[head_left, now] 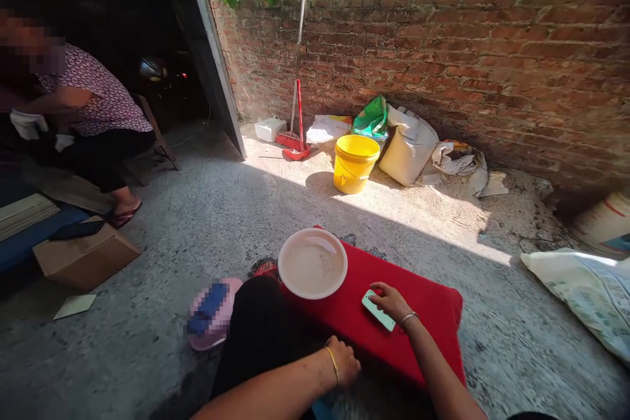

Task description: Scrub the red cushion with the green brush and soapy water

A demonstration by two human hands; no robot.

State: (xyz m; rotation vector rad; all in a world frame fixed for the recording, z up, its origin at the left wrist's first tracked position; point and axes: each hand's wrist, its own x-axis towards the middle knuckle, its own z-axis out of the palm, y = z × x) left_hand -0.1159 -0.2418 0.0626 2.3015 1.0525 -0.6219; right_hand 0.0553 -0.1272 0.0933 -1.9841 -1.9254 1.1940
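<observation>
A light green phone [378, 312] lies flat at a slant on a bench covered with red cloth [420, 285]. Over its upper part is my right hand [391, 302], fingers apart, their tips at or just above the phone; I cannot tell whether they press on it. My left hand [344, 361], with a gold bracelet at the wrist, is curled closed near the bench's front edge, and whatever is under its fingers is hidden. At the bench's far left end sits a wide pale pink basin [314, 265], with a few dark specks inside.
A yellow bucket [355, 164], a full sack [409, 147] and a broom with red dustpan [296, 153] stand by the brick wall [443, 59]. Left, a person [93, 92] in white gloves sits near a cardboard box [86, 254]. Another sack [585, 295] lies at right.
</observation>
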